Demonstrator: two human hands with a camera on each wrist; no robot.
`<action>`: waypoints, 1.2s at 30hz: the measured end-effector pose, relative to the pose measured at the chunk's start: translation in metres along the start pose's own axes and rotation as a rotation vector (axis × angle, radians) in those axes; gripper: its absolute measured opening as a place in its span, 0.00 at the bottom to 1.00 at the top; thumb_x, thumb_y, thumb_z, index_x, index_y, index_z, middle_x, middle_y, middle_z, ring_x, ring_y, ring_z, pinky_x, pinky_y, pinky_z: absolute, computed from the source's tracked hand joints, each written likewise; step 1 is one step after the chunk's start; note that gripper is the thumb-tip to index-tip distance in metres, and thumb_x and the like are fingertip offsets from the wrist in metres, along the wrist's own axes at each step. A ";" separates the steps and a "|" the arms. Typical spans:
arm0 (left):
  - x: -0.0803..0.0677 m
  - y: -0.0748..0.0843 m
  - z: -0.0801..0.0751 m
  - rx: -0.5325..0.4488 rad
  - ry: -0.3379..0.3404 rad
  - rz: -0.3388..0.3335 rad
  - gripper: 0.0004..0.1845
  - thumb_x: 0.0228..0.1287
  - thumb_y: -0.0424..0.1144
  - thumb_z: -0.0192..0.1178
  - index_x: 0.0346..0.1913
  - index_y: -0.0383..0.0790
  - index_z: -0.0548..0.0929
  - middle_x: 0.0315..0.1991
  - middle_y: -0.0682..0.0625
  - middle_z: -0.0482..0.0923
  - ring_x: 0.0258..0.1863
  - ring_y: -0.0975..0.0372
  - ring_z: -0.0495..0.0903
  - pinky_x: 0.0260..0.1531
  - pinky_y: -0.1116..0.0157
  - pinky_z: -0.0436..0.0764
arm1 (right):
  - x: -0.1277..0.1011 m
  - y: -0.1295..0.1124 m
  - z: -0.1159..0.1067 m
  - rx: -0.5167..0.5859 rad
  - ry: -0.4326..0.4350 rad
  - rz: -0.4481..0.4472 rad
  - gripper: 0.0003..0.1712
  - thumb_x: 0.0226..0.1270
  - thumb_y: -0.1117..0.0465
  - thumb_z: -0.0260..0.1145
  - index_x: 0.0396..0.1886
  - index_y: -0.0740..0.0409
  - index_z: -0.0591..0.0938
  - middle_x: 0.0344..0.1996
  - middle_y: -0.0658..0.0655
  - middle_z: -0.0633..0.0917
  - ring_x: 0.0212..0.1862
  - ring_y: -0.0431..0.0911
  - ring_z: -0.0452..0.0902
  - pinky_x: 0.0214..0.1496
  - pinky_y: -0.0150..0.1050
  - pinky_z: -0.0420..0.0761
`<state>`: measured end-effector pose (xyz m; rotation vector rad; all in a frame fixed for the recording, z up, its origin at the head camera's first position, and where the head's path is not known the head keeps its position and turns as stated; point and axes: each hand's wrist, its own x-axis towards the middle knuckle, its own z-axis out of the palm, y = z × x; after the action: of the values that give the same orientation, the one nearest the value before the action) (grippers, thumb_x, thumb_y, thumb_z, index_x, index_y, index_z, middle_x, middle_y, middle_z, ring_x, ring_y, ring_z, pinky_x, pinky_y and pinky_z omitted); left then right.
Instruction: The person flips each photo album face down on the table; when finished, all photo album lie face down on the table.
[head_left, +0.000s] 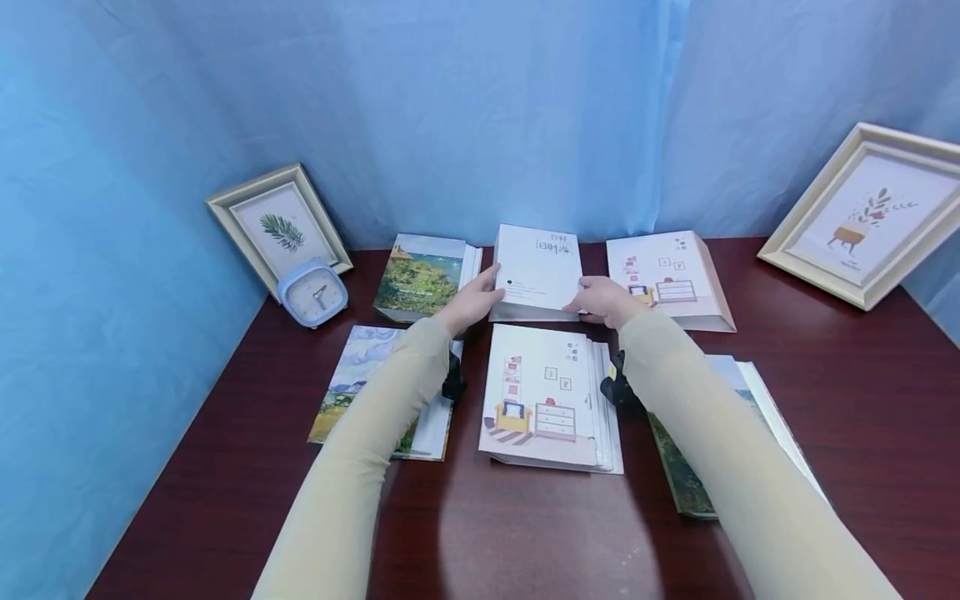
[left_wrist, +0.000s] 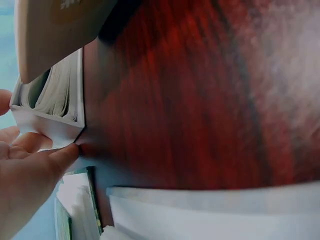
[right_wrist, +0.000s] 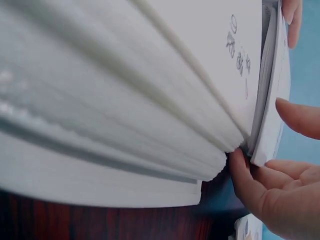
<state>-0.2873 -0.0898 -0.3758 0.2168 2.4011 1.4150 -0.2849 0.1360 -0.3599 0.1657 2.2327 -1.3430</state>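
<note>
A white book [head_left: 538, 267] with dark characters on its cover lies in the middle of the back row. My left hand [head_left: 474, 300] holds its left side, and my right hand [head_left: 604, 300] holds the lower right corner. In the left wrist view, the left hand's fingers [left_wrist: 62, 156] touch the side of the book [left_wrist: 47, 122], whose page ends show. The right wrist view has the right hand [right_wrist: 285, 190] at the corner of the book [right_wrist: 270, 135], thumb at the cover and fingers by the lower edge.
Landscape-cover books [head_left: 422, 279] and a furniture-cover book [head_left: 667, 279] flank it. Nearer are another furniture-cover book [head_left: 532, 392] and landscape books [head_left: 356, 362] [head_left: 686, 475] under the forearms. A blue clock [head_left: 313, 293] and picture frames [head_left: 258, 187] [head_left: 825, 275] stand at the sides.
</note>
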 end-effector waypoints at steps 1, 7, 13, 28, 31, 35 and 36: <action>0.000 0.000 0.001 -0.014 -0.001 0.004 0.31 0.76 0.41 0.43 0.76 0.50 0.45 0.77 0.51 0.41 0.75 0.58 0.45 0.72 0.59 0.52 | 0.000 0.000 0.000 -0.005 0.002 0.005 0.47 0.66 0.65 0.58 0.76 0.60 0.42 0.74 0.65 0.49 0.71 0.60 0.56 0.72 0.60 0.50; 0.000 0.002 0.003 -0.136 -0.007 0.050 0.31 0.76 0.40 0.43 0.76 0.51 0.45 0.77 0.55 0.39 0.75 0.63 0.43 0.72 0.64 0.52 | 0.000 -0.001 -0.001 -0.013 0.020 0.008 0.48 0.65 0.66 0.61 0.76 0.62 0.42 0.74 0.65 0.53 0.70 0.59 0.57 0.72 0.57 0.53; -0.001 0.003 0.001 -0.185 -0.001 0.056 0.31 0.76 0.38 0.43 0.76 0.49 0.46 0.77 0.55 0.40 0.75 0.64 0.43 0.72 0.65 0.52 | 0.000 -0.003 0.002 0.007 0.013 0.011 0.48 0.65 0.65 0.62 0.76 0.61 0.43 0.74 0.63 0.54 0.70 0.57 0.57 0.73 0.54 0.54; -0.007 0.011 -0.013 -0.148 0.069 0.013 0.30 0.73 0.41 0.50 0.74 0.51 0.54 0.75 0.51 0.49 0.75 0.59 0.49 0.71 0.59 0.56 | 0.002 0.000 0.007 0.057 -0.039 -0.078 0.46 0.69 0.58 0.59 0.76 0.59 0.42 0.76 0.61 0.43 0.75 0.56 0.45 0.71 0.52 0.59; -0.006 0.014 -0.014 -0.138 0.076 0.008 0.30 0.73 0.42 0.50 0.74 0.52 0.55 0.75 0.52 0.49 0.75 0.59 0.49 0.71 0.59 0.56 | 0.002 0.000 0.006 0.054 -0.035 -0.097 0.44 0.70 0.58 0.58 0.76 0.60 0.43 0.76 0.61 0.44 0.75 0.56 0.45 0.70 0.52 0.62; -0.007 0.015 -0.014 -0.127 0.086 0.008 0.30 0.72 0.43 0.51 0.74 0.53 0.56 0.75 0.52 0.49 0.74 0.59 0.49 0.70 0.59 0.57 | 0.001 -0.001 0.007 0.015 -0.029 -0.105 0.43 0.70 0.57 0.57 0.76 0.60 0.45 0.75 0.62 0.45 0.74 0.57 0.46 0.70 0.53 0.62; -0.007 0.016 -0.014 -0.122 0.090 0.010 0.30 0.72 0.43 0.51 0.74 0.53 0.57 0.75 0.52 0.49 0.74 0.59 0.49 0.70 0.59 0.57 | 0.001 -0.001 0.007 0.008 -0.030 -0.108 0.43 0.70 0.57 0.57 0.76 0.60 0.45 0.75 0.62 0.45 0.74 0.57 0.47 0.70 0.53 0.62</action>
<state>-0.2865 -0.0954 -0.3547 0.1371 2.3759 1.6018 -0.2834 0.1294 -0.3624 0.0275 2.2392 -1.4017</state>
